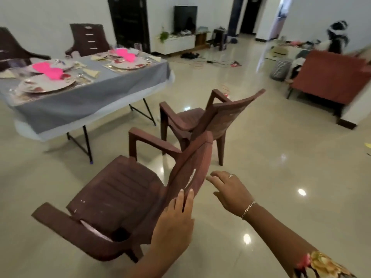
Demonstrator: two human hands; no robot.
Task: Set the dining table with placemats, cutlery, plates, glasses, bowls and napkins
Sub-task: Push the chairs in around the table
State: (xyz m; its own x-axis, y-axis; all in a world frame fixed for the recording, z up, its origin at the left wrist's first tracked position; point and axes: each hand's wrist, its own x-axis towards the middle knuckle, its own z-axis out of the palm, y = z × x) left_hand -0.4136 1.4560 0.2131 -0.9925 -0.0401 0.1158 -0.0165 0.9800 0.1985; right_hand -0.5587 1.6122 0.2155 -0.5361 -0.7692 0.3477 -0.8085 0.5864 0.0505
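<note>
Laid the left grip (174, 222) flat against the backrest of the near chair (120, 195), fingers (185, 198) straight up its rim and curled round nothing. Held the right grip (229, 189) wide, fingers spread, just beside the same backrest's edge; could not tell whether touching. Wore a ring and a bracelet (249, 208) on that side, with a floral sleeve (323, 264) at the forearm. Stood over a glossy floor (271, 161), with a second chair (192, 119) just beyond the first, both of brown plastic.

Found every piece of the setting well apart from both grips, off to the far left on the surface (90, 105) under a grey cloth. Showed there a large flowered near plate (47, 84), with the near pink bowls (48, 70) at its far rim, contents hidden from this angle. Showed farther along a far plate (129, 64) on a pale placemat (107, 67), with the far pink bowls (125, 54) behind it. Set a folded napkin (91, 72) between the two places and a clear glass (138, 47) near the far corner, too blurred to tell what it held. Backed the surface with two dark chairs (88, 39) against a white wall.

Saw across the room a striped basket (281, 68), contents unclear, beside a red sofa (331, 81), and a dark television (185, 19) on a low white cabinet (176, 44).
</note>
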